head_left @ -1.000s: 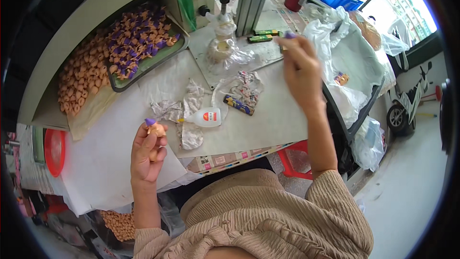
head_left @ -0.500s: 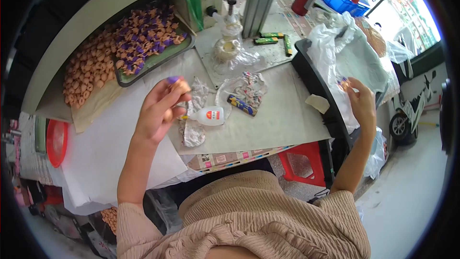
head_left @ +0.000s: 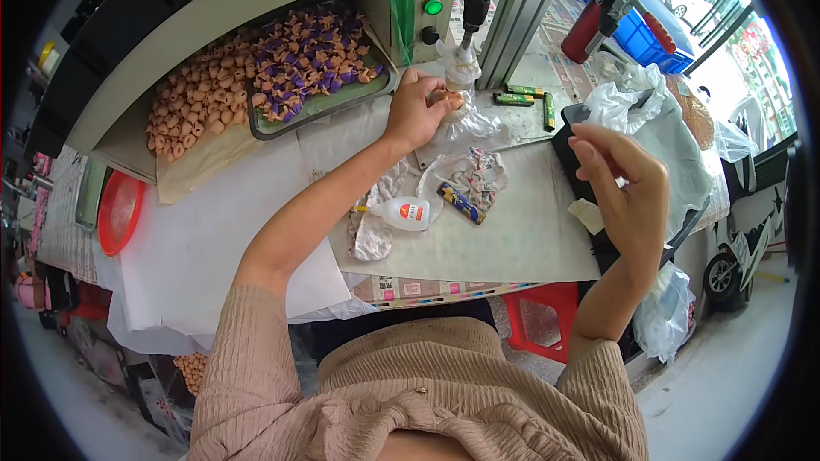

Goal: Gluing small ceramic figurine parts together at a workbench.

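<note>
My left hand [head_left: 418, 111] reaches to the small press and pinches a small peach-coloured plastic part [head_left: 454, 101]. It holds the part just under the plastic-wrapped press head [head_left: 461, 64], over the wrapped base. Whether the part touches the base is hidden by my fingers. My right hand [head_left: 628, 183] is raised beside the black tray [head_left: 568, 149] on the right, thumb and fingers apart, with nothing visible in it. At the back left, a dark tray [head_left: 320, 115] is heaped with small purple-and-peach pieces. Beside it lies a pile of hollow peach parts [head_left: 201, 102].
A white glue bottle [head_left: 403, 213] lies mid-table by a blue patterned tube [head_left: 461, 203] and crumpled cloth [head_left: 478, 172]. Several green tubes [head_left: 517, 99] rest on the press plate. A red-handled clamp [head_left: 589, 30] stands behind. A red bowl [head_left: 120, 213] sits far left.
My left hand has moved from above the table forward and right to the press. My right hand has come back from the black tray, and the purple-and-peach piece it held is gone from it.
</note>
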A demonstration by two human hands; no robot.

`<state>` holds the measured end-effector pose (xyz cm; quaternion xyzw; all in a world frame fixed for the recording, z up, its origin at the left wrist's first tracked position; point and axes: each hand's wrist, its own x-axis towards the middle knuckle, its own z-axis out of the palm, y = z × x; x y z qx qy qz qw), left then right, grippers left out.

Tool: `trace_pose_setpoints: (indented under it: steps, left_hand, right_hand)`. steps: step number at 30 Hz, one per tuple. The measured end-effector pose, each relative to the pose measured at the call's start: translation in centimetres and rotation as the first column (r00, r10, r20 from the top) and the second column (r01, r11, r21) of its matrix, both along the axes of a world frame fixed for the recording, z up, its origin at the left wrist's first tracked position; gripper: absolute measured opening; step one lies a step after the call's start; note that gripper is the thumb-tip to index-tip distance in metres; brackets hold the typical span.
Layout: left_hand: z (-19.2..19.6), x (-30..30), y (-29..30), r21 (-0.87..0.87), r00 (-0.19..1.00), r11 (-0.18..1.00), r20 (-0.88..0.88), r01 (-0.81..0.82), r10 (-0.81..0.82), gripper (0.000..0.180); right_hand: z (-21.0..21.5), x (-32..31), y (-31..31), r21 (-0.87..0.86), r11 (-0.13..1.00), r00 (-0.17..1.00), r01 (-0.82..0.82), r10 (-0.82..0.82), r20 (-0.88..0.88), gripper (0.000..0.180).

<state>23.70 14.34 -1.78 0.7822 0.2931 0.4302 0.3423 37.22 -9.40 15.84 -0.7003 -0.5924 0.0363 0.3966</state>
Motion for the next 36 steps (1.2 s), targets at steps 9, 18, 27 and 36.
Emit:
trace_pose_setpoints:
  steps: [9, 18, 27, 36]
  left_hand:
    - [0.6, -0.6, -0.9, -0.037, 1.000, 0.999, 0.027, 0.016, -0.015, 0.026]
    - [-0.3, -0.6, -0.4, -0.019, 0.999, 1.000, 0.039, 0.024, -0.024, 0.028]
    - [2.3, -6.2, -1.6, -0.568, 0.995, 0.817, 0.078, 0.100, -0.067, 0.026]
    - [3.4, -17.5, -5.7, -0.720, 0.586, 0.154, 0.653, 0.677, 0.480, 0.019]
  right_hand:
    - [4.8, -2.7, 12.4, 0.611, 0.775, 0.935, -0.161, -0.078, 0.345, 0.034]
    - [12.0, -3.4, 15.6, 0.609, 0.770, 0.852, -0.189, 0.437, -0.289, 0.052]
    - [0.7, -2.7, 9.2, 0.699, 0.532, 0.875, -0.478, 0.218, 0.433, 0.034]
    - [-11.9, -11.3, 3.2, 0.011, 0.944, 0.941, -0.331, 0.331, -0.077, 0.044]
